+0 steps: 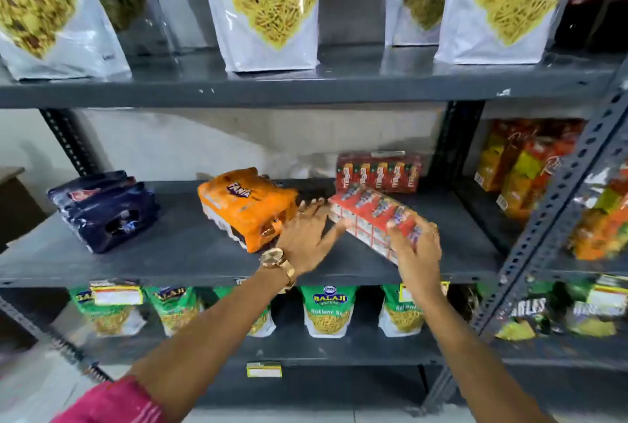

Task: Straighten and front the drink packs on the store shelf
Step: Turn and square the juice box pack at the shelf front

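Right hand (416, 246) closed over the near end of the red drink pack (377, 218); left hand (307, 235) spread flat against its left side, holding nothing. Pack skewed, lying near the shelf (170, 246) front edge toward the right. Likely slip off that edge if swung too hard. Orange pack (246, 207) just beside, apt to be knocked; rear red pack (379, 173) close behind.
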Demonstrator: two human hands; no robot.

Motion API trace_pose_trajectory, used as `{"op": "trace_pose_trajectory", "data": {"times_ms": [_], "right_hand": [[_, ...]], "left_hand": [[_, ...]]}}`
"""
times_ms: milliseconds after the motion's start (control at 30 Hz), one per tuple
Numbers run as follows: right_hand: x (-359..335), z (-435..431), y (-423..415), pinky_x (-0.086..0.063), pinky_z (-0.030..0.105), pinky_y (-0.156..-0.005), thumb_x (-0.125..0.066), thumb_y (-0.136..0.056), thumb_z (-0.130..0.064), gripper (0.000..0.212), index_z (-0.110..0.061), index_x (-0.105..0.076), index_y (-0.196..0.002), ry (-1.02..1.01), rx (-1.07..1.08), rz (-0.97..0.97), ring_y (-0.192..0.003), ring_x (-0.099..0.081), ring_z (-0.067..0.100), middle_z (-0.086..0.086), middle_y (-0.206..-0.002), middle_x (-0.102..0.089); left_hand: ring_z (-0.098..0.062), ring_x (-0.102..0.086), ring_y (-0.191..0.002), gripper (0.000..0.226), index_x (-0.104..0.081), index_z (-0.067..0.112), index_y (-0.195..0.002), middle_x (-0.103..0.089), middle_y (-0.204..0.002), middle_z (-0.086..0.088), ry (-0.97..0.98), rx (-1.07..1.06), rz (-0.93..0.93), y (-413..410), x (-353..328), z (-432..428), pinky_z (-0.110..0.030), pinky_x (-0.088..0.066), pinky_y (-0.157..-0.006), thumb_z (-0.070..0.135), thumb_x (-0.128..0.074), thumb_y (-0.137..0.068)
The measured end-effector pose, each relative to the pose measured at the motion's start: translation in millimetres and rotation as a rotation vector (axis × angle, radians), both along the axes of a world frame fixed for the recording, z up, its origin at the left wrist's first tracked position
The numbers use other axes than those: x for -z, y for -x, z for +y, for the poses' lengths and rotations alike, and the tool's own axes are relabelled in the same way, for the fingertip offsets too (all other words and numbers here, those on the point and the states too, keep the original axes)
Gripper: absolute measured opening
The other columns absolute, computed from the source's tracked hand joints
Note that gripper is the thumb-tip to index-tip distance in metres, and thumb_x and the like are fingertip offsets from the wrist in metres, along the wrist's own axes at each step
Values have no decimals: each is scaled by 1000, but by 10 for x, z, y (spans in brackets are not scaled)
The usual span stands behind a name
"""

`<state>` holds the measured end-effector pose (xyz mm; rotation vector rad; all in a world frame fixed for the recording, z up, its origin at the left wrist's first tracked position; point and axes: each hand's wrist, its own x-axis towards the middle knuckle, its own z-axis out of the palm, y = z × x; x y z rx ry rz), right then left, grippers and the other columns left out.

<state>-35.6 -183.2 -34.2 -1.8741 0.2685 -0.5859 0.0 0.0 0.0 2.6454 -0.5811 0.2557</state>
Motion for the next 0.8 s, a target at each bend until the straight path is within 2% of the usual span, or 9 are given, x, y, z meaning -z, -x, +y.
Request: {"op": "trace_pose_trajectory", "data": {"times_ms": [67, 133, 233, 333, 400, 467, 567, 667, 800], "right_hand": [[119, -98, -125, -35, 49, -108, -60, -69, -57, 73, -10, -55, -124, -214, 144, 121, -122, -48, 37, 17, -126, -57], [189, -214, -308, -36, 45, -107, -68, -75, -46, 67, -8, -52, -127, -331, 229, 301, -123, -46, 38, 21, -131, -53], [243, -384, -617, -31, 48, -109, -65, -74, -57, 86, 0, -42, -134, -318, 301, 508, -129, -38, 41, 26, -138, -42], [311, -470, -787, -27, 51, -108, -64, -75, -59, 90, 5, -39, -134, -257, 307, 539, -131, -31, 43, 28, -141, -39], [385, -523, -818, -27, 53, -108, -60, -81, -56, 82, 8, -43, -129, -163, 302, 477, -129, -33, 45, 30, -137, -44], [445, -631, -838, -25, 50, -109, -48, -87, -57, 75, 8, -48, -125, -76, 243, 441, -127, -35, 44, 29, -134, -49], [520, -773, -803, -23, 47, -109, -31, -77, -77, 94, 1, -52, -124, -1, 125, 407, -125, -39, 42, 24, -132, -53], [524, -789, -805, -20, 49, -110, -24, -69, -74, 97, -2, -49, -127, 14, 139, 419, -128, -36, 41, 22, -136, -50], [514, -710, -808, -17, 52, -114, -19, -58, -82, 112, -2, -42, -133, -144, 153, 348, -132, -33, 38, 22, -141, -44]], "left_hand": [[-30, -33, -138, 65, -31, 5, -143, -36, -149, -18, 89, -99, 150, -202, 106, -57, -37, -23, -112, 52, -31, -96], [-33, -23, -142, 65, -20, 3, -146, -25, -154, -21, 104, -192, 264, -465, 260, -131, -38, -19, -114, 47, -30, -98], [-35, -6, -145, 68, -5, 3, -148, -7, -157, -25, 90, -248, 255, -800, 453, -315, -43, -11, -118, 42, -30, -99], [-38, -1, -145, 69, -3, 4, -148, -1, -156, -27, 122, -291, 201, -1113, 508, -530, -45, -6, -119, 38, -33, -98], [-39, -9, -144, 65, -10, 4, -148, -10, -156, -26, 67, -280, 173, -1324, 498, -681, -48, -6, -119, 38, -32, -97], [-39, -29, -137, 61, -26, 7, -145, -32, -150, -24, -9, -283, 192, -1519, 478, -851, -53, -17, -115, 43, -29, -96], [-38, -49, -120, 68, -43, 11, -134, -53, -133, -20, 1, -390, 280, -1716, 479, -1061, -51, -33, -104, 59, -26, -89], [-34, -60, -107, 88, -56, 18, -120, -65, -118, -12, 61, -545, 380, -1949, 529, -1177, -47, -41, -96, 81, -23, -70], [-30, -63, -95, 61, -65, 18, -93, -70, -99, -7, 182, -589, 322, -1956, 480, -1199, -42, -40, -93, 71, -41, -76]]}}
